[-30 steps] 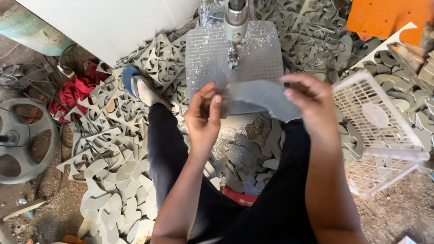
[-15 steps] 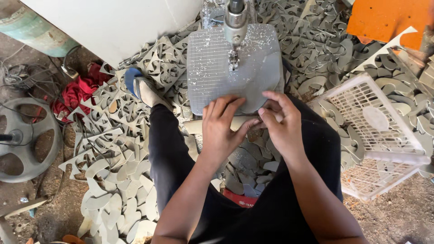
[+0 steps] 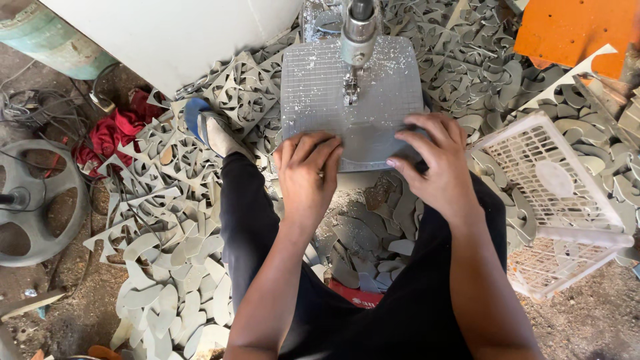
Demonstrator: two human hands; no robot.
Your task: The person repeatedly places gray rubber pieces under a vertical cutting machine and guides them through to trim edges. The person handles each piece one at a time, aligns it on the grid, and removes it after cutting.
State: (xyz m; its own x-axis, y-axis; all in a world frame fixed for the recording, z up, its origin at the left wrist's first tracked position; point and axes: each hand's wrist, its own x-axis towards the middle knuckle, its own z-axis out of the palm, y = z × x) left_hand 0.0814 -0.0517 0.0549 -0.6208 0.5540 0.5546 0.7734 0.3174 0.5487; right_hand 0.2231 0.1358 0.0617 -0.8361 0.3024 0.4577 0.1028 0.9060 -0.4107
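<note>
head camera, looking steeply down, close overhead.

Dusty gridded metal surface (image 3: 313, 87) under a machine head at 12 o'clock; grey sheet piece (image 3: 363, 137) flat on it; grey offcuts (image 3: 167, 220) littering floor (image 3: 587, 313).

Ahead of our fingertips the gridded saw table (image 3: 313, 87) is lying open up to the blade post (image 3: 359, 33) — that is blocking the middle. Right of our right hand (image 3: 433, 167) the white basket (image 3: 553, 180) is crowding the way — grey offcuts (image 3: 167, 220) are heaping leftward.
</note>
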